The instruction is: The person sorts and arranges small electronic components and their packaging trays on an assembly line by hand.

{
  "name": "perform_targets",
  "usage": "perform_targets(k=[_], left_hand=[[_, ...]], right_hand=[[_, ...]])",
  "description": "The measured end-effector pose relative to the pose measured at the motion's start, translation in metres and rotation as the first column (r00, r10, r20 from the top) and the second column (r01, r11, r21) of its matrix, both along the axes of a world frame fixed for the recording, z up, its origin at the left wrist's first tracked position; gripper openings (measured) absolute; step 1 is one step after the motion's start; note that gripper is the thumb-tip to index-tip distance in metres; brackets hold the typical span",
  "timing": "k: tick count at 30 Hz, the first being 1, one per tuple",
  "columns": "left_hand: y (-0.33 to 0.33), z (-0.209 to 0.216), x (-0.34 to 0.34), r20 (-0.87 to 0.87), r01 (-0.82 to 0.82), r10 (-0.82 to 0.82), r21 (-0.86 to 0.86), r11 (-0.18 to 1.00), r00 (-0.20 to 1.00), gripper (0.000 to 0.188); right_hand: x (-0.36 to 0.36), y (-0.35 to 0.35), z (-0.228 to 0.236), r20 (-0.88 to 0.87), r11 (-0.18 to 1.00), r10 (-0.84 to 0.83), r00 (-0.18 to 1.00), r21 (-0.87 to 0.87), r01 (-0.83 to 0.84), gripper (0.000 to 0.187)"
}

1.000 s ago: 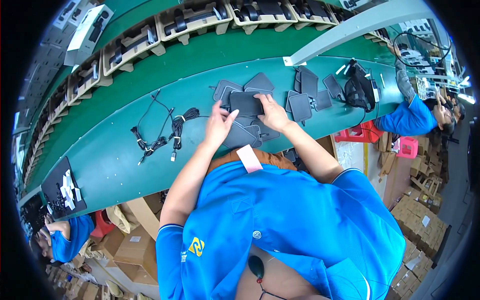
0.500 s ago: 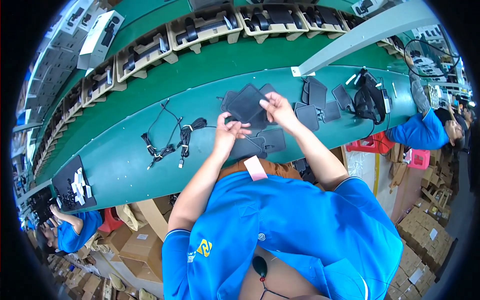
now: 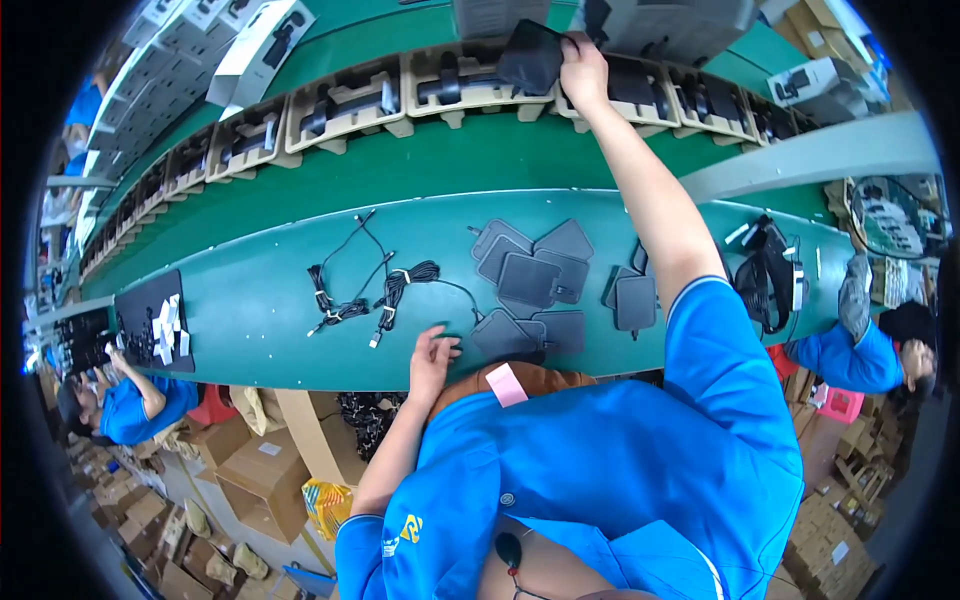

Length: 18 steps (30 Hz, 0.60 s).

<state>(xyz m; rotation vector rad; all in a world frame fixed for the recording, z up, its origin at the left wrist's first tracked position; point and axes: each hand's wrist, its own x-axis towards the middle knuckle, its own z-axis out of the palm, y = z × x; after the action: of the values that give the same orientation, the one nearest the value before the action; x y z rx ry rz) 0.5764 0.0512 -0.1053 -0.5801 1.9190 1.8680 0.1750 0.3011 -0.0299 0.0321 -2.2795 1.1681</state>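
Observation:
My right arm reaches far across the bench. At the far line, my right hand (image 3: pixel 584 76) grips the edge of a black flat square pad (image 3: pixel 530 62) between thumb and fingers. The pad is tilted over a beige moulded tray (image 3: pixel 430 107) that holds black parts. My left hand (image 3: pixel 434 356) rests near the front edge of the bench, fingers loosely bent and apart, holding nothing. To its right lie several similar dark pads (image 3: pixel 528 279), loosely overlapping. Left of these are bundled black cables (image 3: pixel 405 285).
More filled trays (image 3: pixel 345 115) run along the green line (image 3: pixel 450 165). White boxes (image 3: pixel 262 55) stand at the far left. A grey post (image 3: pixel 820 155) crosses the far right, near a black bundle (image 3: pixel 765 280). Co-workers in blue sit at both ends.
My right hand has carried a pad from above the pile out to a tray on the far line. My left hand has let go and drawn back toward the bench's front edge.

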Motion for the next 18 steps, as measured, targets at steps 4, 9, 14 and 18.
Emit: perform_targets(k=[4,9,14,18], left_hand=[[-0.011,0.001,0.009,-0.039,-0.117,0.114,-0.077,0.990,0.993,0.027],[-0.025,-0.005,0.026,-0.052,-0.254,0.250,-0.120,0.960,0.967,0.025],[-0.042,-0.003,0.021,-0.105,-0.301,0.283,-0.289,0.909,0.953,0.025],[-0.064,0.004,-0.002,-0.363,-0.334,0.092,-0.692,0.640,0.927,0.029]], right_hand=[[-0.043,-0.028,-0.014,0.088,0.993,-0.013,0.996,0.121,0.002,0.023],[-0.092,-0.016,-0.031,0.284,0.908,0.068,0.956,0.379,-0.177,0.027],[-0.080,-0.027,-0.036,0.371,0.836,0.194,0.908,0.422,-0.351,0.040],[-0.042,-0.045,-0.045,0.423,0.565,-0.095,0.901,0.769,-0.301,0.039]])
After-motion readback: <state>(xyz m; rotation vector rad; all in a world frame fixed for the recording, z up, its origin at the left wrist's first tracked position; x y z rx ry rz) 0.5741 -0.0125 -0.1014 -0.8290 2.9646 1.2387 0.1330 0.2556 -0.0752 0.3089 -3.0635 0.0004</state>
